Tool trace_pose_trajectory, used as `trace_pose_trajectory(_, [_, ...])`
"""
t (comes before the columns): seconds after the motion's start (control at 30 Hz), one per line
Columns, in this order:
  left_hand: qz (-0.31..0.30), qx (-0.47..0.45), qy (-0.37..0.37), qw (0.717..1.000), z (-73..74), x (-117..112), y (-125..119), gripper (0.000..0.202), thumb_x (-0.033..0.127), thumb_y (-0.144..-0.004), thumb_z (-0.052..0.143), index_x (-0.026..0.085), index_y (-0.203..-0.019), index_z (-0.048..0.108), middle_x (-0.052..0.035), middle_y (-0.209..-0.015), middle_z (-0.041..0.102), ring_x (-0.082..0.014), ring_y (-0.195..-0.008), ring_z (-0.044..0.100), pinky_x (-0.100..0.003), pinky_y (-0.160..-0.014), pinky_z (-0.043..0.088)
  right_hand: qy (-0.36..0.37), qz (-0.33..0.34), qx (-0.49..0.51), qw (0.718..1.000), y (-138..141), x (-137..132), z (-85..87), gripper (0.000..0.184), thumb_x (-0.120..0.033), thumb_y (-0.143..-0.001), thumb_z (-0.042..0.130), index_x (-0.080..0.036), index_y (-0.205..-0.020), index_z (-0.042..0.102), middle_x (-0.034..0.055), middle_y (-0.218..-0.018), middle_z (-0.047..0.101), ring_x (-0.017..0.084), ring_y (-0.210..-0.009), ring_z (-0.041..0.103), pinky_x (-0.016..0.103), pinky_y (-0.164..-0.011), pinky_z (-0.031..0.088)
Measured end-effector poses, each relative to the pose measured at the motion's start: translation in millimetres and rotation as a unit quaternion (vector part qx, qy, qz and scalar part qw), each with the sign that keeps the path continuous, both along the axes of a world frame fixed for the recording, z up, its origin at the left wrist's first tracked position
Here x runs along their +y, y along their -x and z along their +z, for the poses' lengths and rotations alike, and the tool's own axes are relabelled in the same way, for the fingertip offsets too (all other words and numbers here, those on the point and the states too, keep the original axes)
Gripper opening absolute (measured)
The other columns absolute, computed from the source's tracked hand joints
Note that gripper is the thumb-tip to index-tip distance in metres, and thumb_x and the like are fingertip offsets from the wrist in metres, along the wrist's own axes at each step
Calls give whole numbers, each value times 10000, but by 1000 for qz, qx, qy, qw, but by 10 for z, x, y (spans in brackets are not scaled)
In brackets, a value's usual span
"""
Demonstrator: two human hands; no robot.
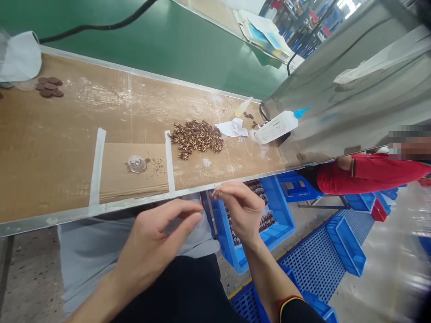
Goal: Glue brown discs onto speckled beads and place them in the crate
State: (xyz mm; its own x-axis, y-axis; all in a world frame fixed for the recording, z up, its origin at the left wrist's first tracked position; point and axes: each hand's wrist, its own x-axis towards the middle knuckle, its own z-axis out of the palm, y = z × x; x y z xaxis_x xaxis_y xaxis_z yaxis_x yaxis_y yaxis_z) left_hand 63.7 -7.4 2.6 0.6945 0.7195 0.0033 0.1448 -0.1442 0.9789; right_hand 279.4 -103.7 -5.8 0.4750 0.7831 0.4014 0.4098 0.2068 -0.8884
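Note:
My right hand (240, 208) is closed in a pinch just off the bench's front edge. Between its fingertips is a small gold-and-brown piece (217, 194), too small to name surely. My left hand (160, 237) hangs over my lap, its fingers curved and a narrow gap between thumb and forefinger; nothing shows in it. On the cardboard-covered bench lies a pile of similar small brown-and-gold pieces (197, 138). Left of the pile, a small clear round dish (137, 164) sits between two white tape strips, with dark specks beside it.
A white bottle with a blue nozzle (278, 127) lies near crumpled white paper (233, 128) and a small yellowish tube (243, 107). Brown discs (49, 87) are at far left. Below the bench, a blue crate (283, 220) holds rows of pieces. A person in a red top (367, 172) is at right.

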Motion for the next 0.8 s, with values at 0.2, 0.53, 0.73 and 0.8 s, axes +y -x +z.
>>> trace_pose_trajectory(0.2, [-67,-23,-135,988,198,-95,-132,86,212,-1121,703,262,-1076,756,63,-945,777,-90,-800,710,-209,-747,509,-48,70,100,991,178,-185,4,246,-129,-1037,861,-338,-1160,902,7,-1050,877,202,-948,849,374,-851,733])
trace_pose_trajectory(0.53, [-96,9,-195,976,332,-136,-226,184,172,-1132,642,224,-964,695,44,-797,663,-110,-667,597,-266,-658,451,-93,85,158,979,155,-227,-73,262,-123,-1016,888,-329,-1176,910,12,-1054,881,208,-928,860,366,-818,736])
trace_pose_trajectory(0.73, [-105,39,-195,974,203,-162,-288,107,334,-1124,702,288,-1050,765,55,-899,787,-122,-705,722,-247,-662,505,-62,53,153,985,0,-343,-104,151,-221,-1023,905,-343,-1112,908,-2,-1023,879,212,-917,860,382,-849,741])
trace_pose_trajectory(0.8, [-80,60,-208,973,59,-160,-264,125,428,-1096,739,326,-1080,809,68,-950,832,-138,-742,775,-239,-678,543,2,-7,103,995,-318,-505,-191,48,-287,-1058,866,-320,-1078,894,6,-1028,873,220,-954,848,408,-912,734])
